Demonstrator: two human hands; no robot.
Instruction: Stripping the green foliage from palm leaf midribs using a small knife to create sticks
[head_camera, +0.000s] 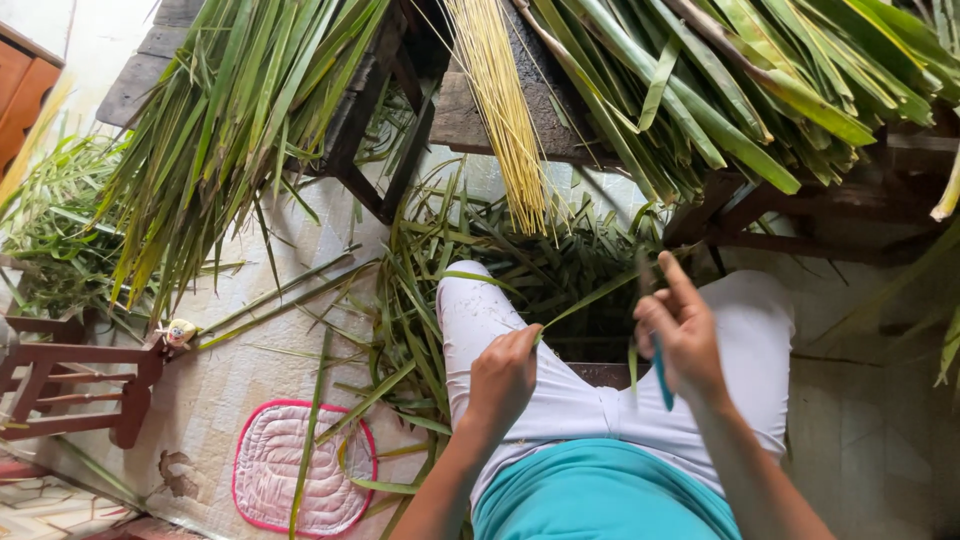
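My left hand (503, 372) pinches one end of a long green palm leaf strip (590, 297) above my left thigh. The strip runs up and right toward my right hand (683, 335), which grips a small knife with a teal handle (662, 373) and touches the leaf with thumb and forefinger. I sit in white trousers and a teal top, knees apart. A heap of cut green leaf trimmings (470, 250) lies on the floor between and beyond my knees.
A dark wooden bench (480, 120) ahead carries bundles of green palm leaves (220, 110) and a bundle of pale yellow leaf ribs (500, 110). A small red-brown wooden stool (70, 385) stands at left. A pink-edged quilted mat (285, 465) lies on the tiled floor.
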